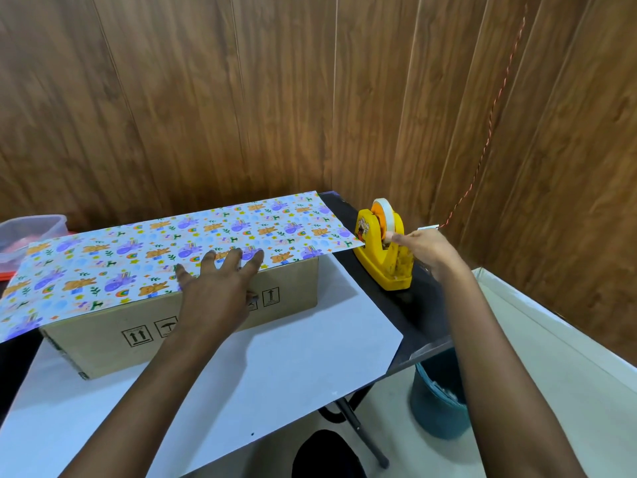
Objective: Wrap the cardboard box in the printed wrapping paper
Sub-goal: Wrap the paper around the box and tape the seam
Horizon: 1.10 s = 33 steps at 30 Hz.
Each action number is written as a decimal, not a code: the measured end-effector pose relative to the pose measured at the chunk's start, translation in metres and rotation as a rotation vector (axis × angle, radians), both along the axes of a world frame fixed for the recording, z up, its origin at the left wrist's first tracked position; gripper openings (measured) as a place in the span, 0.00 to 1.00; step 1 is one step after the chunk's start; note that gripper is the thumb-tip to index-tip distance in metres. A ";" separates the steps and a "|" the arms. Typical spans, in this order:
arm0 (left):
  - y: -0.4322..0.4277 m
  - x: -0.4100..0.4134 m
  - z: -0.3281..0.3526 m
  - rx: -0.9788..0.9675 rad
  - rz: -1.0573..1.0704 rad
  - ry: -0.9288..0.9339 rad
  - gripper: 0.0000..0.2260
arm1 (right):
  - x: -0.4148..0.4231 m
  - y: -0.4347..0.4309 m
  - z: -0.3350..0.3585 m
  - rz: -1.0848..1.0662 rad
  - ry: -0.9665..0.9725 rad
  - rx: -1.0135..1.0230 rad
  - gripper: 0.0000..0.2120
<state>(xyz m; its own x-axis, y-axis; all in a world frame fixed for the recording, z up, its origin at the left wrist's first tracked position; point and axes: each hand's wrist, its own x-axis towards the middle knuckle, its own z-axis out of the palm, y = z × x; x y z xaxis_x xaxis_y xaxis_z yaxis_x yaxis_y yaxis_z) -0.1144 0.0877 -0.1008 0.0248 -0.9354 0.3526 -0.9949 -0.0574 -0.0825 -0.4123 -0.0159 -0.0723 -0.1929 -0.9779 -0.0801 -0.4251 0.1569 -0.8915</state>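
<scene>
A long cardboard box point(103, 336) lies on the table, its front side bare with printed arrow symbols. The printed wrapping paper point(144, 250), with bears and purple figures, is folded over the box's top, while its white underside point(275, 367) spreads on the table in front. My left hand point(220, 284) presses flat on the paper at the box's front top edge, fingers spread. My right hand point(425, 248) reaches to the yellow tape dispenser point(382, 250) at the right, its fingertips pinched at the tape end by the cutter.
A clear plastic container point(27, 236) stands at the far left behind the paper. The black table point(424, 319) ends just right of the dispenser, with a dark bin point(437, 401) on the floor below. A wood-panelled wall point(241, 98) runs close behind.
</scene>
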 end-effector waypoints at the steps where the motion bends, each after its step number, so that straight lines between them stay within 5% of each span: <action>1: 0.000 0.000 0.000 0.005 0.002 -0.005 0.30 | 0.001 -0.001 0.003 -0.014 -0.023 0.005 0.26; 13: 0.001 -0.001 0.001 0.017 0.005 -0.007 0.30 | 0.001 -0.004 0.033 -0.150 -0.188 -0.051 0.17; 17: 0.002 -0.001 0.002 0.021 0.008 -0.003 0.30 | -0.008 0.008 0.014 -0.151 -0.233 -0.017 0.04; 20: 0.002 0.000 0.001 0.019 0.011 -0.017 0.30 | -0.006 0.014 -0.006 -0.163 -0.318 -0.007 0.11; 33: 0.001 -0.001 -0.001 -0.029 -0.012 0.019 0.30 | 0.008 0.025 -0.036 -0.224 -0.632 -0.077 0.13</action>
